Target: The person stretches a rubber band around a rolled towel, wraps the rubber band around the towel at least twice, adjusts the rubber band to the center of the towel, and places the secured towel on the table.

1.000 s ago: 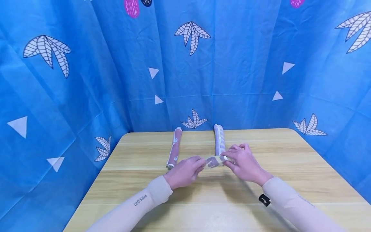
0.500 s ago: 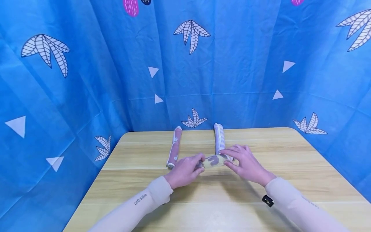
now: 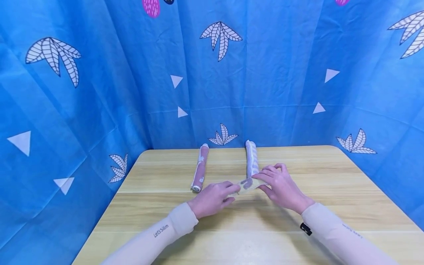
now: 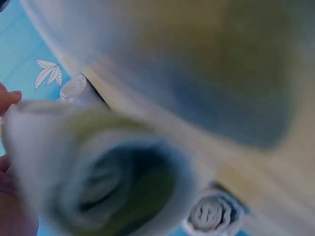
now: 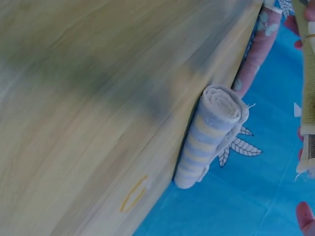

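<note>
A rolled towel (image 3: 246, 184), pale yellow with grey-brown shapes, is held just above the table between both hands. My left hand (image 3: 212, 199) grips its left end, thumb below and fingers on top. My right hand (image 3: 281, 187) pinches the other end. In the left wrist view the roll's loosely coiled end (image 4: 113, 182) is close and blurred; part of a hand (image 4: 15, 196) shows beside it. A strip of the same towel (image 5: 308, 98), with a white label, appears at the right edge of the right wrist view.
Behind the hands, a pink rolled towel (image 3: 200, 167) lies on the left of the wooden table (image 3: 245, 235). A purple-white striped rolled towel (image 3: 251, 159) lies to its right. A blue patterned curtain (image 3: 275, 73) hangs around the table's back and sides.
The held towel turns and shifts slightly in the hands; its right side now looks flatter. The left fingers have moved a little right along it. Both other rolls stay put.
</note>
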The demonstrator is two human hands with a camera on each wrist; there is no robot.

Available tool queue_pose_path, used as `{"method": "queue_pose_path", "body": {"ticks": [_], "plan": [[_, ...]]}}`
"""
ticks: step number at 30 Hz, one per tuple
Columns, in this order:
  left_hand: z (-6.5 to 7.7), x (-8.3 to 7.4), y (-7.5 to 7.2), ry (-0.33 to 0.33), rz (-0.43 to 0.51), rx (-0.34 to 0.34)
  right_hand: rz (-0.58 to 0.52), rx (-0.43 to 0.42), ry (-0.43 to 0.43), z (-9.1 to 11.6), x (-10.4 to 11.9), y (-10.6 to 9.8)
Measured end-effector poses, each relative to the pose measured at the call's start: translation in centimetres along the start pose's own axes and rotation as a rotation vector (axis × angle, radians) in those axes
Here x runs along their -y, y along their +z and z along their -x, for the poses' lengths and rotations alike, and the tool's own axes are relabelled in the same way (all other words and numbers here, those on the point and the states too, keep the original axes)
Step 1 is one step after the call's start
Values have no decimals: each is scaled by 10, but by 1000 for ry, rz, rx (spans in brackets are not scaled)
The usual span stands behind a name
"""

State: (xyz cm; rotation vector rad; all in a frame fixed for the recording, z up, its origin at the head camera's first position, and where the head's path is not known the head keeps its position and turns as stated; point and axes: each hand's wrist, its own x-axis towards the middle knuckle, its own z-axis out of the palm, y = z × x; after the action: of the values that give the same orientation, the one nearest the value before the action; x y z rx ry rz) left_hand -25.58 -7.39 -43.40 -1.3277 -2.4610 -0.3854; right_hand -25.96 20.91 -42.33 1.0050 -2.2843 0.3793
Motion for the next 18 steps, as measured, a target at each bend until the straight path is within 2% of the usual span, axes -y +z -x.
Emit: {"method": "queue_pose_path", "body": {"ticks": [4,13,18], "plan": [[-1,1,1,37,-103,-1,0,-10,-5,-1,1,1],[-5,1,-2,45,-60,-62,-21,-65,24,-6,-1,-6],[-9,-1,-5,42,-81,-48,-4,-60,26,-8,0,-5]]}}
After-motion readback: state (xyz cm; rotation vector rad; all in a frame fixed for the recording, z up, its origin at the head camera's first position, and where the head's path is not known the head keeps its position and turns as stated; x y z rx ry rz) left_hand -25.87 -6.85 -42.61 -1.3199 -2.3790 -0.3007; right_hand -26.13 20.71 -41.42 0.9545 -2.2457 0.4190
